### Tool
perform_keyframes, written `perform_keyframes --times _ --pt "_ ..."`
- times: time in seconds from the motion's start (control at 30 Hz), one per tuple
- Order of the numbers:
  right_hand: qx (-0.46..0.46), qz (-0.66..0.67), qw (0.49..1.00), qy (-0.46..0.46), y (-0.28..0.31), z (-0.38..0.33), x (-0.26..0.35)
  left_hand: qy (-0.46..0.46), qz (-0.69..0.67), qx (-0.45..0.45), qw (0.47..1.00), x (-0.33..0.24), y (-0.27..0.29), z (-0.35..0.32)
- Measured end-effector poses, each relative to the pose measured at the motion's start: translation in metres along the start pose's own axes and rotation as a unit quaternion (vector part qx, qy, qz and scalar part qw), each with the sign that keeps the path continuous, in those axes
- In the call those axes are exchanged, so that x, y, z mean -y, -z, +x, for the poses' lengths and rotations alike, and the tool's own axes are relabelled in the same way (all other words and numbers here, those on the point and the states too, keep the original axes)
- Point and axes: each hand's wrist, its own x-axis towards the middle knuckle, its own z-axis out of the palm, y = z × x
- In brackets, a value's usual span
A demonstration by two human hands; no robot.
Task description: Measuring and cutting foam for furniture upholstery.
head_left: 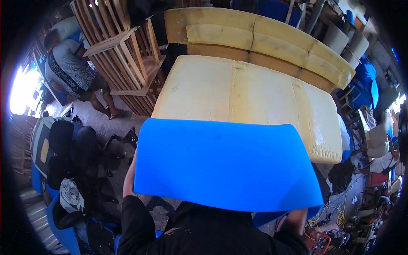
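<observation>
A wide blue foam sheet (221, 163) is held up in front of my chest, its lower edge bending down at the right. My left forearm (128, 178) runs up behind the sheet's left edge, which hides most of the left hand and its fingers. Under the lower right corner, my right hand (296, 217) grips the sheet from below, its fingers covered by the foam. Just beyond lies a large cream foam-padded seat (267, 93). A long curved padded backrest (263, 38) of yellow foam stands along its far side.
Slatted wooden frames (123, 59) are stacked at the far left, with a seated person (70, 66) beside them. Black chair parts (70, 144) and a grey cloth (71, 195) lie at the left. Yellow cords (340, 216) and tools cover the floor at the lower right.
</observation>
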Motion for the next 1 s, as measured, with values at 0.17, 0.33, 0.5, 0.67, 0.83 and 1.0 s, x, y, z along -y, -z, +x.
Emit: perform_keyframes --times 0.17,0.33,0.5,0.67,0.83,1.0 --pt "0.023 -0.087 0.996 0.000 0.109 0.110 0.015 0.037 0.048 -0.004 0.998 -0.038 0.032 0.139" --pt "-0.068 0.321 0.933 0.148 0.143 0.288 0.040 0.082 0.114 0.075 0.987 -0.030 0.032 0.280" --pt "0.002 0.648 0.761 0.032 0.066 0.312 0.035 0.048 0.280 0.173 0.943 -0.003 0.012 0.359" --pt "-0.055 0.711 0.633 -0.300 -0.075 0.304 0.073 0.137 0.048 0.192 0.971 -0.016 0.013 0.358" --pt "-0.206 0.884 0.288 -0.304 -0.121 0.347 0.137 0.022 0.106 0.089 0.990 -0.049 -0.004 0.346" --pt "-0.318 0.836 0.442 -0.066 -0.013 0.360 0.113 -0.183 0.124 -0.031 0.975 -0.100 -0.008 0.335"
